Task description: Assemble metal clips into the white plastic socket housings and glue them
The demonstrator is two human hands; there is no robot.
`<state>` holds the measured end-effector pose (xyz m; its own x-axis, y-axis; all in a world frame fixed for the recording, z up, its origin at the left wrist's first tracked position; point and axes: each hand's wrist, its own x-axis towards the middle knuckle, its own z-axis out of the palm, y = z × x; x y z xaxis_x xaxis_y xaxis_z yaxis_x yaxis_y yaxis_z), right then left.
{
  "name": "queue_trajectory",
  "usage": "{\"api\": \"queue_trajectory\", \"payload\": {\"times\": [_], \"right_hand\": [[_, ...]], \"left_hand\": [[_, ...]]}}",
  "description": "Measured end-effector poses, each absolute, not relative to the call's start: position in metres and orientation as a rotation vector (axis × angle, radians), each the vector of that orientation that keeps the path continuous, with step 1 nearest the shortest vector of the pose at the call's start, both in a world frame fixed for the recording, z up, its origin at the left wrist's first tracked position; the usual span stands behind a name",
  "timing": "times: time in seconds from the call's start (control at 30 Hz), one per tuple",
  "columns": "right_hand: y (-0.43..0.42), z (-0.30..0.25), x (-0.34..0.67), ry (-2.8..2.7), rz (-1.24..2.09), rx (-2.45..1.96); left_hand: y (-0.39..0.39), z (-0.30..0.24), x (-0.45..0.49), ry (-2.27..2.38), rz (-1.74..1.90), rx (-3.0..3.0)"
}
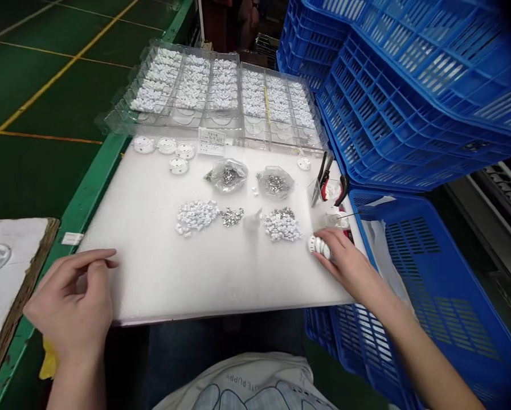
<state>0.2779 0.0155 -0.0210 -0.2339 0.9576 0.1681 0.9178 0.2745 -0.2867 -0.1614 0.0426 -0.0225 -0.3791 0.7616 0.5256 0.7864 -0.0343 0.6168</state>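
My left hand (71,302) rests at the front left corner of a white foam board (152,273), fingers loosely curled and holding nothing. My right hand (344,265) is at the board's right side, pinching a short row of small white ribbed parts (319,247). Just beyond those fingers lies a pile of similar white parts (282,225). Another white pile (196,217) sits left of a small heap of silver metal pieces (232,216). Two plastic bags of metal pieces (228,175) lie behind them, and several round white caps (178,165) sit at the back left.
Transparent compartment trays (187,85) packed with white parts stand along the board's far edge. Red-handled cutters (326,182) lie in a transparent container at right. Stacked blue crates (421,97) and a blue crate (430,285) fill the right; a cardboard-edged board (7,273) sits left.
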Motion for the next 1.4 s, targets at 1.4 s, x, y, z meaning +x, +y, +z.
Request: {"api": "queue_trajectory", "payload": {"times": [1.4], "right_hand": [[-0.012,-0.012,0.243,-2.437,-0.176,-1.198]], "left_hand": [[0.039,-0.019,-0.154,-2.003,-1.434,-1.765]]}}
